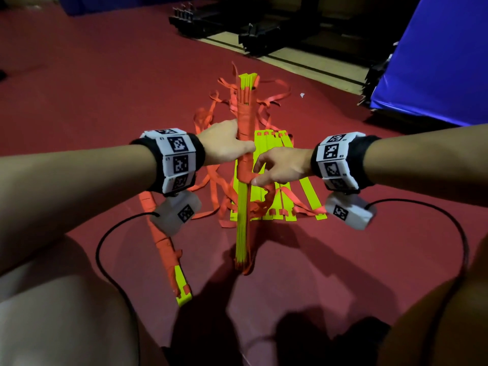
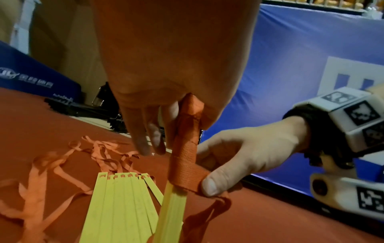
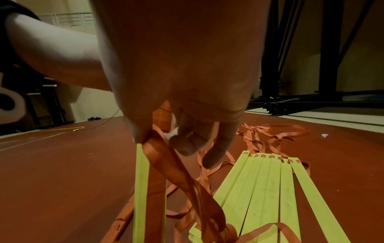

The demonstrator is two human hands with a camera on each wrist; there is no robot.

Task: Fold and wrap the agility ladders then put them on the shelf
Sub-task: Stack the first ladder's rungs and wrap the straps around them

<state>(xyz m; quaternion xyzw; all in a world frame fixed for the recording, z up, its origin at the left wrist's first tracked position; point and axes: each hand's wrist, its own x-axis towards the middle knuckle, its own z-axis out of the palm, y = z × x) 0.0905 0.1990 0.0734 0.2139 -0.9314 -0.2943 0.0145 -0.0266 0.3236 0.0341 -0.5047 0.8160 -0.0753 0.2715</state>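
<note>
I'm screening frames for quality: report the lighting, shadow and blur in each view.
Head view: dim room, hard shadows on the red floor, bundle sharp. Left wrist view: left hand fills the frame, soft; strap weave crisp. Right wrist view: right hand dark, backlit; loose rungs bright.

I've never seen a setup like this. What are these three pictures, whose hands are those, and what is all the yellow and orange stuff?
No machine here: a person wears three cameras, one on the head and one on each wrist. The white blocks with black patterns are wristbands.

The big picture looks down from the head. The other two look along each hand.

The left hand holds a bundle of yellow slats, part of a folded agility ladder. The right hand pinches the orange strap being wound around that bundle.

On the red floor lie more loose slats with tangled straps, and a second bundle already wrapped by the left knee. A blue mat stands at the right.
</note>
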